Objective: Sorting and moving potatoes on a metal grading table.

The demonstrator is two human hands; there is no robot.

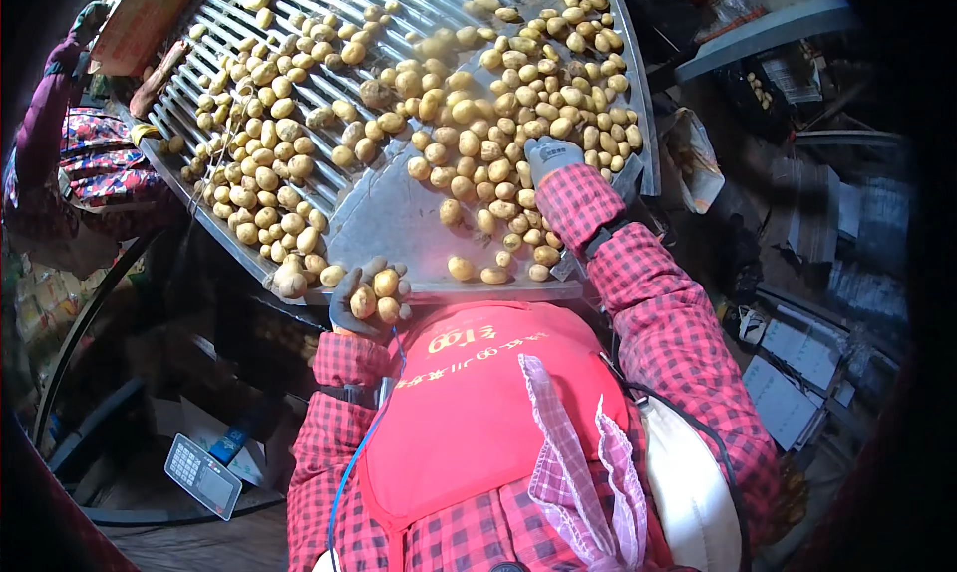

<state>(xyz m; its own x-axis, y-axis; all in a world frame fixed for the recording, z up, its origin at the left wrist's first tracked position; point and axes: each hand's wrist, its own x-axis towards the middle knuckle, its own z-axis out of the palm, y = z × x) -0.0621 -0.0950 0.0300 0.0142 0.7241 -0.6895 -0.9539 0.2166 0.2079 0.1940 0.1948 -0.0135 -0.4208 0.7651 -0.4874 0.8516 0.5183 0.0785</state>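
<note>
My left hand (346,304), in a dark grey glove, is palm up at the near metal edge. Three potatoes (386,283) show in it, held by the curled fingers. My right hand (552,156), in a light grey glove, reaches into the potatoes (523,94) heaped on the right side of the metal sorting table (381,228). Its fingertips are hidden, and a potato (560,128) lies right against them. Another heap of potatoes (262,153) covers the metal bars (318,97) at the left.
A raised metal side (644,108) bounds the table at right. Another person's gloved hand (91,20) is by a cardboard box (142,23) at upper left. A scale display with keypad (202,473) stands below left. A woven sack (695,161) hangs at right.
</note>
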